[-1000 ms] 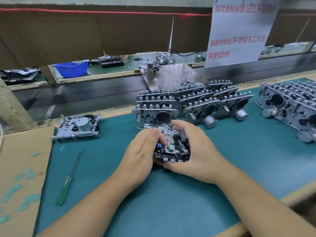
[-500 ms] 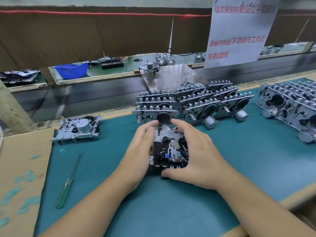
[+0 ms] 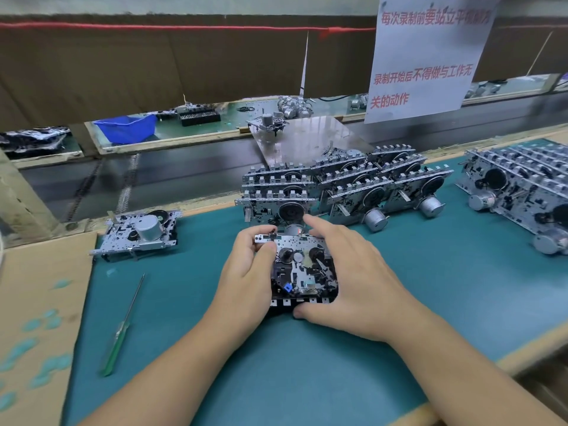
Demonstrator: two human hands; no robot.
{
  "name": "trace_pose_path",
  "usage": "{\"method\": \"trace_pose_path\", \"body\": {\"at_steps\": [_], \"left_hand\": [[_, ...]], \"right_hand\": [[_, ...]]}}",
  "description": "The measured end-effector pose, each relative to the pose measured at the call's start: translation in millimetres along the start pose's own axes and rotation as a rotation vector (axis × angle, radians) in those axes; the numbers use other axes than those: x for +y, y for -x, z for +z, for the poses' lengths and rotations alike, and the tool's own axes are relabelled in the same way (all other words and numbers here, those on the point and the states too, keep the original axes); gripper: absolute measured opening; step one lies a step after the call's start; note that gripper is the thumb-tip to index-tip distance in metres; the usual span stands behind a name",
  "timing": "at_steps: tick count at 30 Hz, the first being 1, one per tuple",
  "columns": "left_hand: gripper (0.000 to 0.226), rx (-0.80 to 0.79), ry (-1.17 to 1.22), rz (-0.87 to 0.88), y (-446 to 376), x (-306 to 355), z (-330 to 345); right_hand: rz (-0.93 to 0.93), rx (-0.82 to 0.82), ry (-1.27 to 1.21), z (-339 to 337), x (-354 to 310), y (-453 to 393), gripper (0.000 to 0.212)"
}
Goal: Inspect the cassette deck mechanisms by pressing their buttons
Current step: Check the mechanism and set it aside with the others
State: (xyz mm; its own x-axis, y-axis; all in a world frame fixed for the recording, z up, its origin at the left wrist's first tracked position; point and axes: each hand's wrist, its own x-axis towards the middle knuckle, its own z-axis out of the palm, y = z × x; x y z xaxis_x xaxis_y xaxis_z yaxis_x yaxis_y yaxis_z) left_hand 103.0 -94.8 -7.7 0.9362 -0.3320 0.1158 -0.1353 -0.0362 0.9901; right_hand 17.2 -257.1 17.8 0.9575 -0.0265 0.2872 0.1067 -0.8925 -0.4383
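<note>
I hold one cassette deck mechanism (image 3: pixel 302 272) between both hands over the teal mat (image 3: pixel 307 379), its face with two black hubs turned up toward me and its row of white buttons at the near edge. My left hand (image 3: pixel 246 284) grips its left side, thumb on the top left corner. On the other side, my right hand (image 3: pixel 359 278) wraps the deck, with the thumb under the button row and the index finger raised over the far edge. Just behind stand stacked deck mechanisms (image 3: pixel 341 186).
A single deck mechanism (image 3: pixel 140 233) lies at the mat's far left. A green-handled screwdriver (image 3: pixel 121 330) lies on the left of the mat. More decks (image 3: pixel 522 195) are stacked at the right. A blue bin (image 3: pixel 126 127) and a paper sign (image 3: pixel 427 56) are behind the dark conveyor.
The held deck has been tipped up from a flatter pose so its face shows fully. My right index finger has lifted off its far edge.
</note>
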Motion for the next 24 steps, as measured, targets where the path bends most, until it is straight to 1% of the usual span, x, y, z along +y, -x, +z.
{"method": "trace_pose_path", "body": {"at_steps": [3,6,11,12,15,17,20,24], "left_hand": [[0.024,0.015,-0.056,0.024,0,-3,-1],[0.023,0.022,-0.124,0.061,1,-2,-1],[0.023,0.033,-0.107,0.057,0,-1,0],[0.023,0.034,-0.103,0.055,0,-2,0],[0.024,0.056,-0.091,0.053,0,-3,-1],[0.024,0.085,-0.059,0.033,-2,-2,-2],[0.024,0.099,-0.026,0.01,-4,0,-2],[0.024,0.09,-0.049,0.031,-5,-3,-2]], "right_hand": [[-0.008,-0.036,-0.047,-1,2,-1,0.124],[-0.021,-0.033,-0.028,-2,4,-1,0.124],[-0.043,0.046,0.021,0,3,-3,0.104],[-0.049,0.042,0.011,0,4,-2,0.105],[-0.063,-0.011,-0.05,-2,10,1,0.117],[-0.045,-0.046,-0.102,-4,15,2,0.121],[-0.015,-0.065,-0.128,-3,19,2,0.118],[0.027,-0.022,-0.071,0,19,2,0.112]]}}
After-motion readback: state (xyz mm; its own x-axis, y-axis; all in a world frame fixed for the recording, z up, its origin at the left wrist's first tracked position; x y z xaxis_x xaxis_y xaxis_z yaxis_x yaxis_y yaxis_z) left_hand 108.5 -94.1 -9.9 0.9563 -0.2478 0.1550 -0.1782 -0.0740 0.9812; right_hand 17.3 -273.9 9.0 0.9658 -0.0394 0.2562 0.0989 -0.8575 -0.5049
